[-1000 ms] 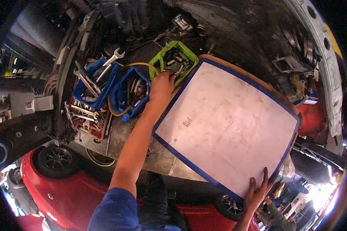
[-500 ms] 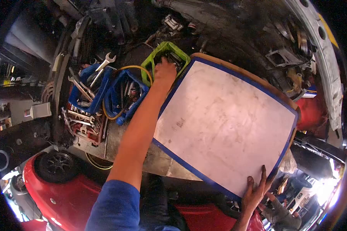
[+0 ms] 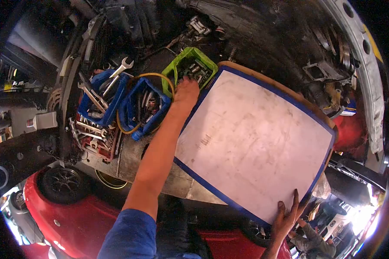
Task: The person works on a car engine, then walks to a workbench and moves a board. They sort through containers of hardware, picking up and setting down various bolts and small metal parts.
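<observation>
My left hand [image 3: 186, 91] is at the near edge of a green bin [image 3: 170, 71], its fingers curled together over the small metal parts [image 3: 196, 70] inside; whatever they hold is hidden. To the right lies a large white board [image 3: 255, 142] with a blue border and dark smudges. Resting on its lower right corner, my right hand [image 3: 286, 216] has thumb and index finger spread; its other fingers are partly hidden at the edge.
Left of the green bin stand two blue bins, one [image 3: 143, 105] with small tools, another [image 3: 100, 97] with wrenches. A yellowish hose [image 3: 149, 74] loops around them. Below are a red socket tray [image 3: 103, 144] and a red car [image 3: 73, 216]. Another person [image 3: 313, 239] is at lower right.
My left hand has drawn back toward me from deeper in the green bin, uncovering more metal parts. My right hand stays on the board's corner. The view has shifted slightly.
</observation>
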`<state>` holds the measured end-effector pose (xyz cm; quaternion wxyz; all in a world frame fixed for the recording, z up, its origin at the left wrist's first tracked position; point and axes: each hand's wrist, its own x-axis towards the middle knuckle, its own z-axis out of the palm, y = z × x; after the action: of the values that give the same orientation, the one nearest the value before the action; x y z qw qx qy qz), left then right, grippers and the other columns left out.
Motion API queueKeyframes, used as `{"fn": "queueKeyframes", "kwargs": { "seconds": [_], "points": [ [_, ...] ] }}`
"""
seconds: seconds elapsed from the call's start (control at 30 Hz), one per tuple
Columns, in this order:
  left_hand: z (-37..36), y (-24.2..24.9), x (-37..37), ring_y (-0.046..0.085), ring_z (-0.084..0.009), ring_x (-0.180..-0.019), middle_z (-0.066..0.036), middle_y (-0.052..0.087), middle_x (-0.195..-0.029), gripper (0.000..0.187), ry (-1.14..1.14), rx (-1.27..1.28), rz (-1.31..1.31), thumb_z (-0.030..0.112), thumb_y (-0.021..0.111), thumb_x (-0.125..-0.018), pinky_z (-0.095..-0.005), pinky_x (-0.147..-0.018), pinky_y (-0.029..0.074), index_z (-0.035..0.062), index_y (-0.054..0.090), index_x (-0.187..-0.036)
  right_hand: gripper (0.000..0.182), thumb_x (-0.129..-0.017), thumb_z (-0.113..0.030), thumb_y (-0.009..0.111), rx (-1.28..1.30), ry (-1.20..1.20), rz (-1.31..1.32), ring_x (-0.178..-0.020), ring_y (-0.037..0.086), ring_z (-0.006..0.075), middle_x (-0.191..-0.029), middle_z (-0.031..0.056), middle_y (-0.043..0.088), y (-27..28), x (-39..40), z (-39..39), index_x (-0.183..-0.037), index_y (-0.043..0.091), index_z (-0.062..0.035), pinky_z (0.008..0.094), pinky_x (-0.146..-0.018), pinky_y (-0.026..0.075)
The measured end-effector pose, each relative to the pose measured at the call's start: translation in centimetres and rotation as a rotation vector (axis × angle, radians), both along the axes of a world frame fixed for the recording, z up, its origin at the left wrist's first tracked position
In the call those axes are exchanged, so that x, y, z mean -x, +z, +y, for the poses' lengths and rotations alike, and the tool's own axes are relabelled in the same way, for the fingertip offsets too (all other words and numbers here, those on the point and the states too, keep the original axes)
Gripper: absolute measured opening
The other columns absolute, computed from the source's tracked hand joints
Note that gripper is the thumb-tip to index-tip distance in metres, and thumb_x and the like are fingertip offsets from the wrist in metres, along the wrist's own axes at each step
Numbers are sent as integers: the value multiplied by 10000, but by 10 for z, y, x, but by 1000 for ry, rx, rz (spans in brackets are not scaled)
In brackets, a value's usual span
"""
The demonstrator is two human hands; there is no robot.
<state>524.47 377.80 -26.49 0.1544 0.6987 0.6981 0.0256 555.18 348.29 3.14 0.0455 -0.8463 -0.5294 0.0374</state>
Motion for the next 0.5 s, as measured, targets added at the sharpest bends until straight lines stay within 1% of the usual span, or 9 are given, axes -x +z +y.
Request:
{"fn": "queueKeyframes", "kwargs": {
  "seconds": [0.07,0.17,0.27,0.33,0.37,0.47,0.5],
  "points": [
    [1,3,-6,586,-360,-1098,-225,551,-1230,308,-16,-167,160,120,532,-893,-437,-836,552,52,651,-1169,569,-821,-99,678,3,18,-7,-1439,223,414,-1554,255,222,0,-2,-1,-1372,539,-117,496,-1157,228],
    [27,15,-2,540,-381,-1157,-226,502,-1277,364,-52,-130,97,126,509,-925,-429,-804,570,112,607,-1275,576,-827,-99,675,18,-38,32,-1444,209,414,-1557,252,217,2,2,0,-1382,526,-114,499,-1157,223],
    [67,5,8,565,-388,-1123,-202,519,-1248,378,-154,63,-8,120,500,-944,-444,-771,579,161,583,-1311,581,-829,-94,671,32,-37,58,-1449,194,413,-1559,246,215,2,1,-1,-1389,518,-116,502,-1159,213],
    [83,-1,10,577,-393,-1114,-204,540,-1244,369,-175,104,44,117,501,-950,-459,-784,574,153,589,-1307,578,-829,-87,667,19,-3,26,-1449,192,413,-1559,244,217,0,0,-1,-1388,520,-118,502,-1161,207],
    [85,2,10,582,-395,-1110,-205,550,-1242,365,-189,124,72,115,502,-953,-466,-791,571,149,591,-1306,577,-829,-84,665,12,9,10,-1449,191,413,-1559,244,218,-1,-1,-2,-1387,522,-120,502,-1162,203],
    [81,12,10,589,-385,-1124,-209,586,-1241,369,-210,109,55,120,511,-956,-478,-825,562,131,587,-1317,557,-863,-131,633,35,-6,0,-1440,222,402,-1550,237,246,1,0,-2,-1404,499,-123,488,-1158,216],
    [80,17,10,590,-379,-1128,-213,593,-1239,360,-240,168,107,144,520,-955,-476,-833,560,118,594,-1307,556,-865,-131,632,40,-10,-4,-1440,223,401,-1550,235,247,2,-1,-2,-1404,499,-123,486,-1159,216]
  ]
}}
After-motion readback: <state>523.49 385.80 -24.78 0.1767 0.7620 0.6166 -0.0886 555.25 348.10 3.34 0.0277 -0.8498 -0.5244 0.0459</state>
